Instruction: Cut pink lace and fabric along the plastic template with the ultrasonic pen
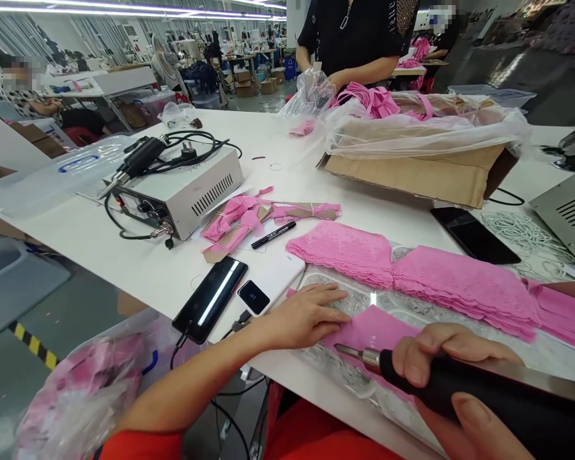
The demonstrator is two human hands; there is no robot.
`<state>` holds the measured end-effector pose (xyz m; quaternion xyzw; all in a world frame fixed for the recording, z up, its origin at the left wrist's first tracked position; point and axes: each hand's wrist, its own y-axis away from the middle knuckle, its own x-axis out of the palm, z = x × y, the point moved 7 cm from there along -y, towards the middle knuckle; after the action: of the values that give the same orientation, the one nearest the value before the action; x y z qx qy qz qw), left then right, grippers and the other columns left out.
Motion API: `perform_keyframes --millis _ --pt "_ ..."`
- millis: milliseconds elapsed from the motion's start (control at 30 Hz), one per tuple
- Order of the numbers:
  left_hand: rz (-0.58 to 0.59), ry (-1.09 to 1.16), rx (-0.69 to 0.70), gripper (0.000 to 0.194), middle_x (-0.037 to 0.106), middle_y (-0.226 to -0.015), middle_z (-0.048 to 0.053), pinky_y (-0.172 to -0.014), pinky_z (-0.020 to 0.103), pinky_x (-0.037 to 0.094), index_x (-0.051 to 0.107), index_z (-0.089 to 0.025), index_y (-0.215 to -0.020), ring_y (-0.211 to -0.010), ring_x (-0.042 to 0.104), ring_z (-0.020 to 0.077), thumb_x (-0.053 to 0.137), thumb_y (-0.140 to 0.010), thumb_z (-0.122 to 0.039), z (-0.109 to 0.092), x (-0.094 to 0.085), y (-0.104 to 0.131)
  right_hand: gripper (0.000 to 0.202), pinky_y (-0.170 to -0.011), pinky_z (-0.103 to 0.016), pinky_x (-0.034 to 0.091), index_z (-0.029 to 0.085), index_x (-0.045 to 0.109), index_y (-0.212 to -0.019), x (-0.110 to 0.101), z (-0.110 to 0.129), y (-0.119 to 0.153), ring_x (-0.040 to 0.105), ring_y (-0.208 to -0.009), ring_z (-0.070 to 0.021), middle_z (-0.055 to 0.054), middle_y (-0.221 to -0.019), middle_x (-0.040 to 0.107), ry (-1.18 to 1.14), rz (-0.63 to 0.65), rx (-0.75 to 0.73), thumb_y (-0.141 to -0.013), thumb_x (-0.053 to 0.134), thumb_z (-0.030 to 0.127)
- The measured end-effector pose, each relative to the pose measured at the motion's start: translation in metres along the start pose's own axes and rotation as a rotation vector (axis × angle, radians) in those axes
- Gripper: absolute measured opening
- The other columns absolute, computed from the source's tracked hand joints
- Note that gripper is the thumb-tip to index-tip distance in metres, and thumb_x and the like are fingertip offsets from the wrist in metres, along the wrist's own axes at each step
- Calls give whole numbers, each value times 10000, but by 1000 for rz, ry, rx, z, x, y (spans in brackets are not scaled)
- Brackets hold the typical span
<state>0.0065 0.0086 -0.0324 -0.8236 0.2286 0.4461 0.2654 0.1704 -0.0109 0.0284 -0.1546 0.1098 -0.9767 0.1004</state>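
My left hand [306, 317] lies flat, palm down, its fingers stretched out at the left edge of a pink fabric piece [371, 326]. That piece rests on a clear, patterned plate [311, 276] on the table. In my right hand [441, 364] is a thick black handpiece [489, 390] with a narrow metal tip. The tip points left and lies over the pink piece; whether it touches the fabric I cannot tell. Just behind stand two stacks of pink lace-edged pieces, a left stack [342, 252] and a right stack [464, 287]. More pink strips [565, 313] lie at the right.
A grey control box [206, 185] carries another handpiece [144, 156] and coiled cable. Nearby are bundled pink straps [234, 220], a black marker [273, 235], a phone [209, 299] and a power bank [253, 297]. A lined carton [412, 169] stands behind; a co-worker [359, 38] handles plastic bags.
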Motion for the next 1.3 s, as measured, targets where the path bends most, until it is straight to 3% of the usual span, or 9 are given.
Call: perform_keyframes --millis 167,500,967,1133,1300 --pt "-44 18 -11 222 566 -1391 95 -1134 385 363 723 -195 -1122 -1324 495 243 617 -939 -264 0 1 1 153 -648 -316 564 281 620 -1018 11 -2 -6 532 -652 -136 -18 -886 526 32 79 -121 -865 635 293" --pt "-79 24 -12 211 573 -1385 86 -1126 389 377 727 -211 -1111 -1317 504 243 632 -931 -267 0 0 2 168 -599 -333 563 289 611 -997 17 -9 -10 523 -617 -140 -27 -872 507 34 102 -107 -841 653 336" --pt "-91 17 -10 204 576 -1379 99 -1128 378 379 728 -195 -1097 -1309 512 237 640 -922 -254 -2 -2 1 75 -608 -340 584 267 594 -956 18 -11 -10 562 -631 -141 -21 -856 538 49 175 -125 -887 605 238" --pt "-95 10 -37 222 579 -1367 129 -1107 370 419 701 -145 -1123 -1323 497 238 562 -957 -196 -9 -13 3 149 -594 -349 572 280 640 -966 6 -5 -16 577 -626 -150 -28 -843 561 34 20 -60 -827 693 290" --pt "-207 -13 -58 249 673 -1211 113 -1024 382 508 656 -131 -1133 -1223 585 225 459 -981 -138 -22 -33 26 187 -586 -304 546 241 655 -914 -25 -2 -24 550 -594 -109 3 -847 565 -53 -211 -151 -756 746 281"
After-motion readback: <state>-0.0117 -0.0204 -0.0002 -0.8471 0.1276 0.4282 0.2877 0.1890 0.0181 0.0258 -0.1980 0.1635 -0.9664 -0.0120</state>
